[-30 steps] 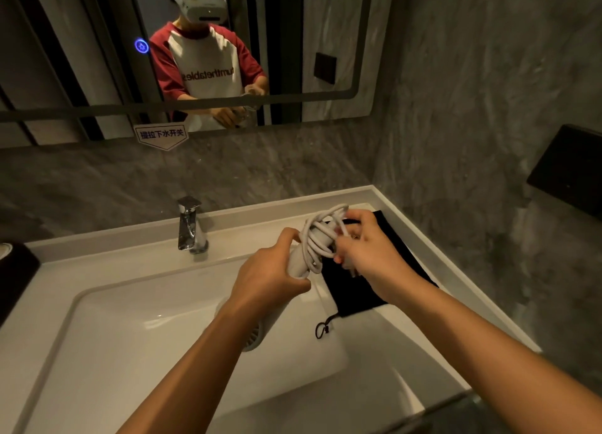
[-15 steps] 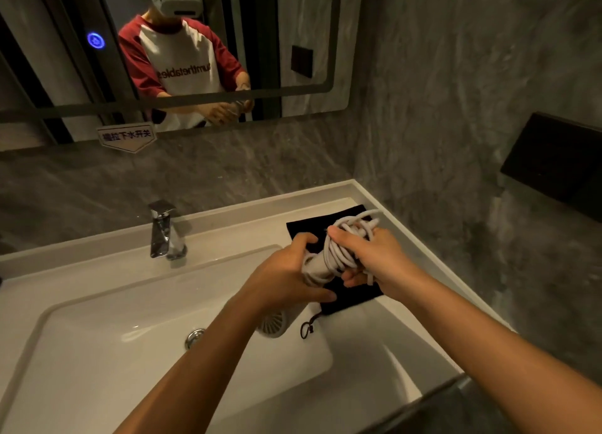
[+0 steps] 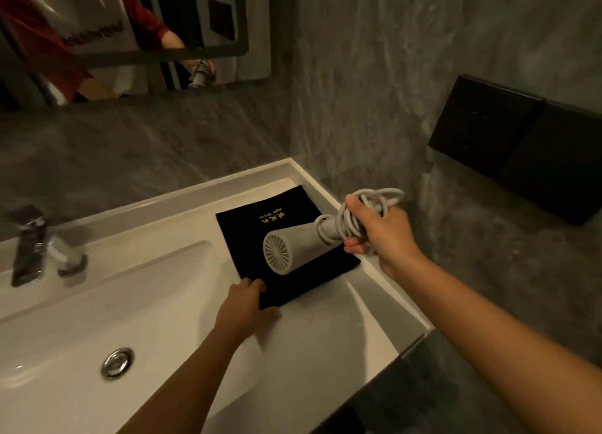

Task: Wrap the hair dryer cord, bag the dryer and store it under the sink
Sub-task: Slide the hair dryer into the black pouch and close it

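Observation:
The white hair dryer (image 3: 293, 244) hangs in the air over the sink's right ledge, its round vent facing me. Its white cord (image 3: 365, 212) is coiled around the handle. My right hand (image 3: 381, 235) is shut on the handle and the coils. Below the dryer a black fabric bag (image 3: 260, 218) with gold lettering lies flat on the ledge. My left hand (image 3: 244, 306) rests on the bag's near corner, fingers curled over its edge; whether they pinch the fabric I cannot tell.
The white sink (image 3: 163, 303) has a chrome drain (image 3: 116, 362) and a chrome tap (image 3: 35, 248) at the back left. Grey stone walls close in behind and to the right. A black wall panel (image 3: 521, 143) sits right. A mirror (image 3: 130, 26) hangs above.
My left hand let go of the dryer and dropped to the bag's near corner. My right hand carried the dryer rightward and up, alone. The view swung right.

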